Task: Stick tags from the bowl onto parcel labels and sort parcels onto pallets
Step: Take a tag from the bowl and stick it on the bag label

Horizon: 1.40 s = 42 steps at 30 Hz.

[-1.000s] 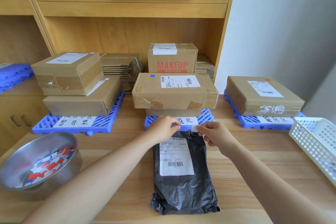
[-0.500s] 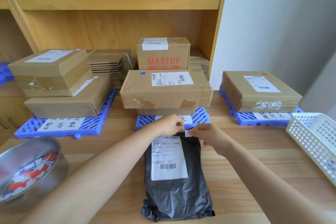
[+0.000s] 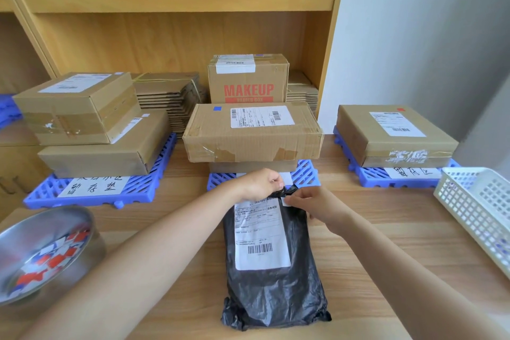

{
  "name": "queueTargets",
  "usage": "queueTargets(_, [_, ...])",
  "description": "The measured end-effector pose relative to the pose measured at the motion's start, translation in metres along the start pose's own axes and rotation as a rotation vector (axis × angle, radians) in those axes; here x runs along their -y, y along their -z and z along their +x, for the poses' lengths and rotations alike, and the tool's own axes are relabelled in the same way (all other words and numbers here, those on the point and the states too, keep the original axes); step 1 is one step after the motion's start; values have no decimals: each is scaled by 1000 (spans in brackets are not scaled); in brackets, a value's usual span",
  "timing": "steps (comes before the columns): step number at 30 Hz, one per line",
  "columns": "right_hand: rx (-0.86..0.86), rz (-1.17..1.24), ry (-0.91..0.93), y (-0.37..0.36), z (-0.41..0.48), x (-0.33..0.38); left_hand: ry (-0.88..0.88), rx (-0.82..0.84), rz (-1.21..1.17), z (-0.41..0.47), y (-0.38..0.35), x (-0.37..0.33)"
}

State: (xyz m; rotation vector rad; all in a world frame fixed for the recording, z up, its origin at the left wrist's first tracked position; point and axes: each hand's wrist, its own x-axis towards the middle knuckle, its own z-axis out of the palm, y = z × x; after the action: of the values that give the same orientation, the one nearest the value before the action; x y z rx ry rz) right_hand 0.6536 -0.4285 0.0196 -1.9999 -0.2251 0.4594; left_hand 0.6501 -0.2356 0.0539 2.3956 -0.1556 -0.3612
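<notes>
Pinching a small white tag (image 3: 286,202) between thumb and forefinger, the right hand (image 3: 314,205) holds it at the upper right corner of the shipping label (image 3: 260,240) on a black parcel (image 3: 273,292), which lies flat on the wooden table (image 3: 386,243). The left hand (image 3: 260,183), fingers curled, appears to grip the bag's top edge, though the hold is partly hidden. A steel bowl (image 3: 95,248) with loose tags (image 3: 55,254) in red, blue and white sits at the near left. Behind, the left pallet (image 3: 143,188), middle pallet (image 3: 306,174) and right pallet (image 3: 369,178) carry cardboard boxes (image 3: 252,130). A white basket (image 3: 474,201) stands at the right edge.
</notes>
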Motion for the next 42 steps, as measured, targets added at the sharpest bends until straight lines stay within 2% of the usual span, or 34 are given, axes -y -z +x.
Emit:
queueTargets(4, [26, 33, -43, -1, 1, 0, 8, -5, -28, 0, -5, 3])
queueTargets(15, [-139, -142, 1, -14, 1, -2, 11, -22, -99, -4, -5, 10])
queueTargets(17, [-149, -41, -33, -12, 0, -3, 15, -26, -112, -6, -5, 10])
queueTargets(20, [-53, 220, -54, -10, 0, -8, -7, -44, -118, -7, -7, 8])
queueTargets(25, [72, 369, -21, -9, -1, -11, -42, -38, -37, -13, -5, -1])
queueTargets(27, [83, 345, -10, -7, -2, -11, -34, -23, 4, -17, -5, -3])
queueTargets(34, [54, 306, -52, -3, -8, -11, 31, 46, -86, -26, 3, 7])
queueTargets(42, [6, 217, -20, -4, -10, -15, 31, 41, 43, -31, 3, 10])
